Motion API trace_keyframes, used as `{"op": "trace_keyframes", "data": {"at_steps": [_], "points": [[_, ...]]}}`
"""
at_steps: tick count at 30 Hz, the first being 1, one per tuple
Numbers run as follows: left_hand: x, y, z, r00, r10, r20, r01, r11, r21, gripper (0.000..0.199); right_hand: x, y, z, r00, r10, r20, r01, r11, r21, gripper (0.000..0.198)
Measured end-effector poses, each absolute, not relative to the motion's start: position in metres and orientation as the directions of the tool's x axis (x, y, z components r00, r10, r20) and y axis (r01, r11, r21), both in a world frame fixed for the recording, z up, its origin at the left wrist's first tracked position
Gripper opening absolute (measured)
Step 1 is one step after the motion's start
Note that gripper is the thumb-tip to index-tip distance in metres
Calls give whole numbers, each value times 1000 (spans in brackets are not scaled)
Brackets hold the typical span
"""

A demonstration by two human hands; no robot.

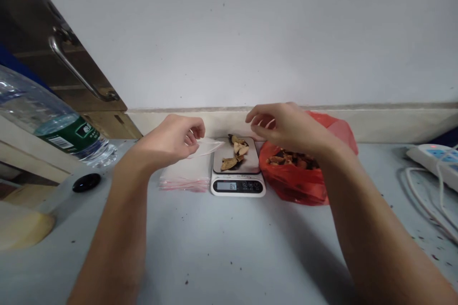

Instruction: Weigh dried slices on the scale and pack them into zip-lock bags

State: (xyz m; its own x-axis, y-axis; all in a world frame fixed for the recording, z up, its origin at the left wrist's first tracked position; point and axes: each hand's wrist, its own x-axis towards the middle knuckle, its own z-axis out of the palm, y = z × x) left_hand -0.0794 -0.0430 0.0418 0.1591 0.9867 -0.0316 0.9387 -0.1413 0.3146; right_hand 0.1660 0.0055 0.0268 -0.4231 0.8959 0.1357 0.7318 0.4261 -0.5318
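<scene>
My left hand [171, 140] is closed on a clear plastic bag [209, 147], whose mouth points toward the scale. Below it lies a stack of clear zip bags [184, 174] with pinkish edges. Just right of the stack stands a small white digital scale [238, 187], its display showing what looks like 8.4. Several dried brown slices [238, 150] rest on the scale's plate. Above the right side of the scale hovers my right hand [282, 126], fingers curved and apart, with nothing visible in them. Under that hand a red plastic bag [296, 183] holds more dried pieces [289, 159].
A large water bottle [53, 119] leans in at the left, near a black oval object [86, 182]. A white power strip [436, 157] with a cable lies at the right. The wall [250, 33] rises behind the grey tabletop [214, 257], which carries dark specks.
</scene>
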Motion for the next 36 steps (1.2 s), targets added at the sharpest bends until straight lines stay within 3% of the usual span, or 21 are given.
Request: {"op": "trace_keyframes", "data": {"at_steps": [6, 16, 22, 27, 33, 36], "points": [[-80, -44, 45, 169, 985, -18, 937, -155, 313, 6, 168, 7, 26, -373, 868, 329, 678, 497, -541, 20], [-74, -45, 48, 155, 988, -2, 941, -147, 306, 6, 164, 3, 26, -424, 837, 346, 620, 547, -563, 31], [-73, -45, 49, 143, 987, 77, 937, -160, 310, 2, 147, -7, 20, -607, 743, 281, 527, 642, -557, 34], [-66, -45, 49, 148, 969, 197, 930, -204, 306, 5, 128, -10, 10, -757, 641, 129, 456, 659, -597, 33], [-66, -46, 48, 144, 949, 279, 930, -226, 289, 6, 134, -9, 14, -722, 687, 86, 428, 540, -725, 26], [-69, -48, 49, 94, 949, 301, 945, -181, 273, 7, 141, -3, 17, -522, 838, 159, 542, 469, -697, 22]]}}
